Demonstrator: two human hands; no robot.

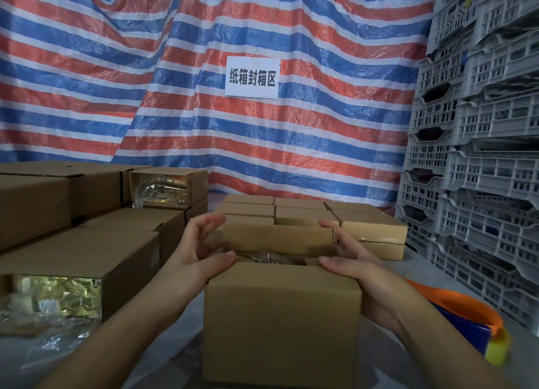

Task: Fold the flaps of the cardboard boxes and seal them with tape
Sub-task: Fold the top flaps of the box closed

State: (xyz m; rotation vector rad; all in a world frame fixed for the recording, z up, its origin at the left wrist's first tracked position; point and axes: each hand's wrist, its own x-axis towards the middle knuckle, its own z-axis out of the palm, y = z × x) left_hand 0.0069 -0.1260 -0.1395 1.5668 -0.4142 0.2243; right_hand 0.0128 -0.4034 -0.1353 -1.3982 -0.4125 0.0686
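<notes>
I see both hands at frame centre: left hand [201, 251] and right hand [350, 260], fingers loosely spread, pressing the box [281, 324] flaps; they may spring up untaped.

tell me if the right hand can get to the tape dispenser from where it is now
Probably yes. The right hand rests on the open box, and the orange tape dispenser lies on the table just to its right, with nothing visible between them.
</notes>
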